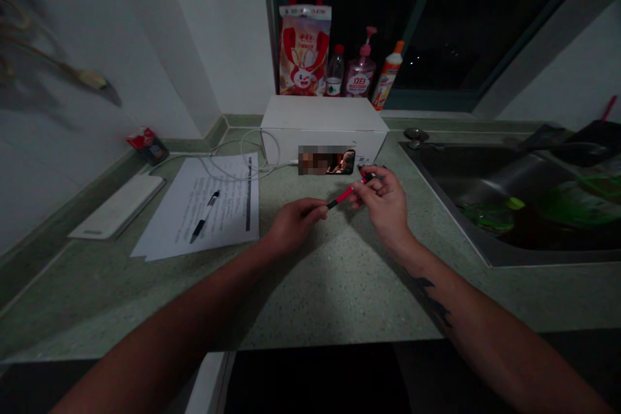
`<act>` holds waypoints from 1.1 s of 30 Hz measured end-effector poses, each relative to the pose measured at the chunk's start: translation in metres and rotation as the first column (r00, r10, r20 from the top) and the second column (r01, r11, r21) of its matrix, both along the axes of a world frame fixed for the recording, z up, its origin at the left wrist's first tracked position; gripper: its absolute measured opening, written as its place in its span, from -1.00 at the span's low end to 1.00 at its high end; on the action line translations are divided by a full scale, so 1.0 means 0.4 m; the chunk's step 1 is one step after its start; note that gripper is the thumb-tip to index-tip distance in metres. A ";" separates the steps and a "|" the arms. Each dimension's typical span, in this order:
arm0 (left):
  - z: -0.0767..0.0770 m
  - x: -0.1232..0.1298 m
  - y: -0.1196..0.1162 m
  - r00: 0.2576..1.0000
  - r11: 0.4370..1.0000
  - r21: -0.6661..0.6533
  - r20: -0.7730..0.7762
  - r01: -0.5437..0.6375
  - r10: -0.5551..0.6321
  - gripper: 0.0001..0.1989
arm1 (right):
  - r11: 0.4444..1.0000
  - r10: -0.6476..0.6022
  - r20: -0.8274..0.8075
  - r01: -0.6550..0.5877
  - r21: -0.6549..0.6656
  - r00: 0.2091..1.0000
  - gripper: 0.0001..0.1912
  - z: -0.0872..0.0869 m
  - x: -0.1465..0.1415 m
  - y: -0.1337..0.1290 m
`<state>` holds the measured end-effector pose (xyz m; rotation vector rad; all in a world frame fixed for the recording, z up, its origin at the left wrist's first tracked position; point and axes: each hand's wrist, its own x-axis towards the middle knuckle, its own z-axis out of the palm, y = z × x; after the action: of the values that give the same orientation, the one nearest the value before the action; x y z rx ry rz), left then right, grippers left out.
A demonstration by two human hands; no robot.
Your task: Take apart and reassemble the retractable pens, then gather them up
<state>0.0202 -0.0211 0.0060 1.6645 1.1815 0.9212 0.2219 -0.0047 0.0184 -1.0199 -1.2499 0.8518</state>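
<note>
The left hand [295, 226], nearly closed, pinches one end of a red pen [345, 195] between thumb and fingers. The right hand [383, 200], fingers curled, grips the other end. The pen runs almost level between them, above a speckled green counter [339, 291] and in front of a white box [323, 119]. A phone [326, 161] leans against the box. Papers [233, 220] under a black pen [204, 215] lie left of it, a sink [485, 200] right, bottles [334, 71] behind.

A glossy red plastic pen [345, 196] sits at the centre, smooth-barrelled. Around it lies a speckled green stone countertop [334, 297], matt and fine-grained; a stainless-steel sink [466, 191] gleams dully at 3 o'clock, and a thin white paper sheet [228, 220] looks matt at 9 o'clock.
</note>
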 end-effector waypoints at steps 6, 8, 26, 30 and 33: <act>-0.007 0.002 0.005 0.997 0.998 -0.036 0.060 -0.045 0.047 -0.86 | 1.000 0.026 -0.004 -0.026 0.012 1.000 -0.61 -0.004 -0.007 -0.003; -0.015 0.005 0.005 0.991 0.995 0.010 0.086 -0.099 0.098 -0.86 | 1.000 0.026 -0.010 -0.026 0.012 1.000 -0.60 -0.009 -0.011 -0.003; 0.007 -0.007 0.010 0.982 1.000 -0.021 0.191 -0.011 0.015 -0.77 | 0.998 0.006 -0.026 -0.004 0.062 1.000 -0.63 -0.005 -0.007 -0.005; -0.001 -0.005 0.010 0.987 0.999 -0.035 0.160 0.011 -0.005 -0.79 | 0.998 0.014 -0.032 -0.012 0.069 0.999 -0.62 -0.003 -0.011 -0.010; -0.009 -0.003 0.015 0.974 0.995 -0.061 0.206 -0.082 0.093 -0.80 | 0.997 0.028 -0.056 -0.024 0.072 0.998 -0.62 0.001 -0.019 -0.015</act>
<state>0.0189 -0.0153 0.0022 1.4451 1.1330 1.0832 0.2142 -0.0108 0.0187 -0.9183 -1.2396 0.8449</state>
